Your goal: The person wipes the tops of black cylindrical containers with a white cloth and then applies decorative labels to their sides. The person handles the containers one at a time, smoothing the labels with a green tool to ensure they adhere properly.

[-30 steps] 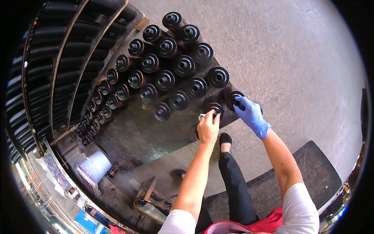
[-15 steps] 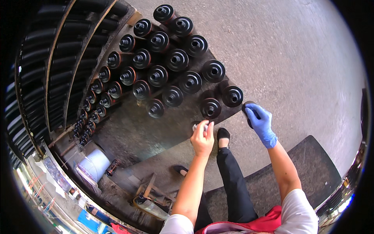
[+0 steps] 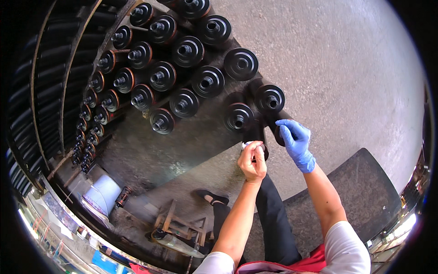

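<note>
Left hand (image 3: 253, 162): shifting toward three o'clock, pinching white wad (image 3: 246, 145).
Right hand (image 3: 296, 141): we're curling fingers at black cylinder (image 3: 279, 138), grip unclear.

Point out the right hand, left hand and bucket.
Right hand (image 3: 297, 145), head view: back of the blue glove.
Left hand (image 3: 253, 168), head view: back of the hand.
Bucket (image 3: 103, 193), head view: its pale side.

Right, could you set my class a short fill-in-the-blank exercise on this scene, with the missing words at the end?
1. The glove on the right hand is coloured ____.
2. The small item at the fingers of the left hand is coloured ____.
3. The cylinders beyond the hands are mostly coloured ____.
4. In the picture, the bucket is to the ____ of the dark mat.

Missing words: blue; white; black; left.
</note>
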### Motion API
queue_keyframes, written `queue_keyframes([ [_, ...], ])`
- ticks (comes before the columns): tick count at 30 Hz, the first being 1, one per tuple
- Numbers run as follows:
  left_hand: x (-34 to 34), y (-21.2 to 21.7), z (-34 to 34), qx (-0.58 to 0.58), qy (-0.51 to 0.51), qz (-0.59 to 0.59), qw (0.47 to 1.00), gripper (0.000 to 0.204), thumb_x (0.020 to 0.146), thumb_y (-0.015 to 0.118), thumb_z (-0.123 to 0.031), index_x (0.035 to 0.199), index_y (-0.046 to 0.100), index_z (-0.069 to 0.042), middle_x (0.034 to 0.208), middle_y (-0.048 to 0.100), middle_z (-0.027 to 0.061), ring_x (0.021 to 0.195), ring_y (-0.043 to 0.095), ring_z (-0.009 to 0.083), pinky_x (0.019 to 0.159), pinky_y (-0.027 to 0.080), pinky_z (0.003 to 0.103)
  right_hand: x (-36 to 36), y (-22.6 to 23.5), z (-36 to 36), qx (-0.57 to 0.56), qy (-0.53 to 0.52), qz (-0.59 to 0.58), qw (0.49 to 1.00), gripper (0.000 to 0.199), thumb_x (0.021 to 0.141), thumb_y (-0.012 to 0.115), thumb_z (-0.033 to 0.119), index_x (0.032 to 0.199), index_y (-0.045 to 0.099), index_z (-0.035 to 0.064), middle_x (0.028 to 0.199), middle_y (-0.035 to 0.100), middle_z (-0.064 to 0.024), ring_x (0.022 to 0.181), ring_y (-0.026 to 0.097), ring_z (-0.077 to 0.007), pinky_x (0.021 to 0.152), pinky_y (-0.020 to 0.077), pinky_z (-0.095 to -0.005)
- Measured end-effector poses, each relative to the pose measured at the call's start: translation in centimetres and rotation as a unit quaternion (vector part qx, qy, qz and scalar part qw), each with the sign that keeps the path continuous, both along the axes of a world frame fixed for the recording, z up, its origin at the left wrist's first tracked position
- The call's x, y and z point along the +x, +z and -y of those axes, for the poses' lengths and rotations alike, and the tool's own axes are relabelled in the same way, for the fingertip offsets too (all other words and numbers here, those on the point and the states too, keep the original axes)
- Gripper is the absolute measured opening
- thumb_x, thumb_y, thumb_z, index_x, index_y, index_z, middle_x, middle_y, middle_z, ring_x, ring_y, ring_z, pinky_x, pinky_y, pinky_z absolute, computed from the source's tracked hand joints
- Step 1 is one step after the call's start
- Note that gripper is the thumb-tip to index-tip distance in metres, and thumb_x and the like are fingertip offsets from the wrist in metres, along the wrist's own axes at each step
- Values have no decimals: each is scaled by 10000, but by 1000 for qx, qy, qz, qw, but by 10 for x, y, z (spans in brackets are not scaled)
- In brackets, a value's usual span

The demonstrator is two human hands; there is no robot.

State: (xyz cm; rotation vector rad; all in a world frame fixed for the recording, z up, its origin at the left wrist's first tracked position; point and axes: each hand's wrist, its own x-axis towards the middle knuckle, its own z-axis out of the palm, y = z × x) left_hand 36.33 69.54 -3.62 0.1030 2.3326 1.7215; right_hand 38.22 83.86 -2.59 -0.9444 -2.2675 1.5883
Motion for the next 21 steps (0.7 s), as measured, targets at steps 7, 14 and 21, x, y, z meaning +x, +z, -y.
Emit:
queue_keyframes([
  [7, -3, -7, -6, -23, -82, -50, 995, 174, 906, 545, -149, 897, 637, -2, 795, 646, 112, 714, 635, 228, 633, 483, 302, 4, -12, 4, 30, 53, -29, 998, 110, 792, 683, 61, 895, 675, 23, 692, 610, -89, 594, 593, -177, 565, 476, -285],
  [14, -7, 2, -1, 26, -79, 17, 996, 158, 937, 513, -113, 911, 612, 7, 771, 632, 93, 660, 611, 172, 623, 473, 270, 22, 32, -10, -33, 22, 36, 999, 114, 781, 653, 38, 884, 677, -4, 833, 669, -126, 747, 658, -195, 670, 509, -285],
  [21, -7, 64, 57, -26, -21, -5, 999, 74, 867, 616, -121, 904, 635, -60, 808, 656, 144, 718, 648, 277, 636, 504, 344, 77, 89, 14, -112, -65, 128, 983, 123, 902, 556, 36, 897, 659, -30, 741, 588, -42, 616, 538, -98, 539, 431, -228],
])
